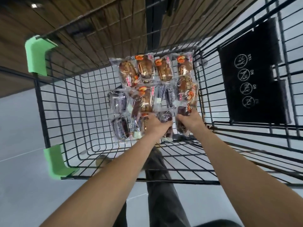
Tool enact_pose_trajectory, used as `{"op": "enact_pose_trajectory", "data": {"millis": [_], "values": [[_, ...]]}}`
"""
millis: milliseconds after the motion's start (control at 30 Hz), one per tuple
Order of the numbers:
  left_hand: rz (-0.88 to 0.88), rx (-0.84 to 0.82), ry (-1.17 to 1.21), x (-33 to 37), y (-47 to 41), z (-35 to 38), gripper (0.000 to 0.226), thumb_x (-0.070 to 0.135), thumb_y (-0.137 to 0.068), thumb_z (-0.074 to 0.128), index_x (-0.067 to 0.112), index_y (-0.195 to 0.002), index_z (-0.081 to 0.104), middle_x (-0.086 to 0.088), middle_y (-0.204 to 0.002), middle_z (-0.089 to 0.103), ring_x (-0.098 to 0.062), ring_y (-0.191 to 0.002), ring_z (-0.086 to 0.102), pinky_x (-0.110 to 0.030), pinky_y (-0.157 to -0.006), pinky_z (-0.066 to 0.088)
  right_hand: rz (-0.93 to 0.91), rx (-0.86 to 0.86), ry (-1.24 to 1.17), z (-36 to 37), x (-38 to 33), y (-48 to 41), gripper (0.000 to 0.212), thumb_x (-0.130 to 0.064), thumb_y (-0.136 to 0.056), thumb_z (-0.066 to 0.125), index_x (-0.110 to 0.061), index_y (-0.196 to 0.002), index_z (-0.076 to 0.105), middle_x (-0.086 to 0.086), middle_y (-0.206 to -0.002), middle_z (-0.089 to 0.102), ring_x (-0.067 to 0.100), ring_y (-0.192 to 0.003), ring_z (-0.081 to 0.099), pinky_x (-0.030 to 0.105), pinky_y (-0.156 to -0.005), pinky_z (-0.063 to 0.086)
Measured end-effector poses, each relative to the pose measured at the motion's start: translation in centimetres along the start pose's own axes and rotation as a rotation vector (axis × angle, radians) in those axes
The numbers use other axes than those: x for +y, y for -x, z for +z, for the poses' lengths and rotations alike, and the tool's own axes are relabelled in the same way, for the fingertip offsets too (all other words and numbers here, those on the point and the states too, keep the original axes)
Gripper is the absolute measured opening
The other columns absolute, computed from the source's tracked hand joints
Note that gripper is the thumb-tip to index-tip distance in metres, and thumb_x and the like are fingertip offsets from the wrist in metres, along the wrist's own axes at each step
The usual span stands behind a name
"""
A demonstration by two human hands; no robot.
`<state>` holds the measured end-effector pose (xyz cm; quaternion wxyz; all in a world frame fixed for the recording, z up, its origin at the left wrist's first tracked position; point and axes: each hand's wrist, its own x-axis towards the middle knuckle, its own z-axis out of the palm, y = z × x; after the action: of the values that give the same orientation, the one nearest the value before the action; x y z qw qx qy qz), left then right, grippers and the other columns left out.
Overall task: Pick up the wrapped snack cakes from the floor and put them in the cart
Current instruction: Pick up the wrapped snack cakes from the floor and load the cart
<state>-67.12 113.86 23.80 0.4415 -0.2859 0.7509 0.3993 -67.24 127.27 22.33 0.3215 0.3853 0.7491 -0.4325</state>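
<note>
Both hands are down in the black wire cart (41, 102). Your left hand (156, 126) is curled round a dark wrapped cake (166, 117), and your right hand (191, 120) grips a second dark cake (183, 111). The other snack cakes (162, 69) lie in rows on the cart's bottom.

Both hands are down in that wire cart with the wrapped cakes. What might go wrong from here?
The left hand and right hand each grip one of the wrapped snack cakes right beside the laid-out rows, so setting them down may shove those rows askew. The cart floor is open wire, so a thin wrapper edge might snag or poke through.
</note>
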Motion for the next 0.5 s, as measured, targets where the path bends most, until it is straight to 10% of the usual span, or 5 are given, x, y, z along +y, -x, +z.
{"op": "enact_pose_trajectory", "data": {"millis": [100, 233, 500], "values": [[0.016, 0.003, 0.018, -0.1, -0.8, 0.4, 0.072, 0.04, -0.079, 0.072, 0.015, -0.133, 0.031, 0.003, -0.105, 0.056, -0.003, -0.074, 0.05, -0.021, -0.074, 0.043, 0.006, -0.022, 0.036, 0.6, -0.3, -0.4, 0.025, -0.018, -0.087, 0.068, -0.011, -0.102, 0.05, 0.003, -0.092, 0.059, 0.017, -0.078, 0.056, 0.019, -0.059, 0.04], [-0.005, -0.045, 0.039, -0.3, -1.1, 0.0, 0.081, 0.042, -0.078, 0.073, 0.014, -0.139, 0.027, -0.007, -0.139, 0.044, -0.024, -0.119, 0.048, -0.031, -0.091, 0.037, 0.005, -0.04, 0.055, 0.8, -0.5, -0.1, 0.044, -0.019, -0.085, 0.068, -0.004, -0.121, 0.047, 0.008, -0.103, 0.061, 0.021, -0.088, 0.058, 0.025, -0.064, 0.042], [0.023, -0.123, 0.111, -0.6, -0.3, -2.0, 0.066, 0.033, -0.082, 0.07, 0.014, -0.135, 0.034, -0.001, -0.118, 0.054, -0.024, -0.114, 0.054, -0.036, -0.093, 0.043, -0.087, -0.081, 0.038, 0.5, -1.8, 2.1, 0.038, -0.014, -0.09, 0.061, -0.01, -0.125, 0.045, -0.007, -0.088, 0.053, 0.011, -0.087, 0.058, 0.02, -0.066, 0.042]]}}
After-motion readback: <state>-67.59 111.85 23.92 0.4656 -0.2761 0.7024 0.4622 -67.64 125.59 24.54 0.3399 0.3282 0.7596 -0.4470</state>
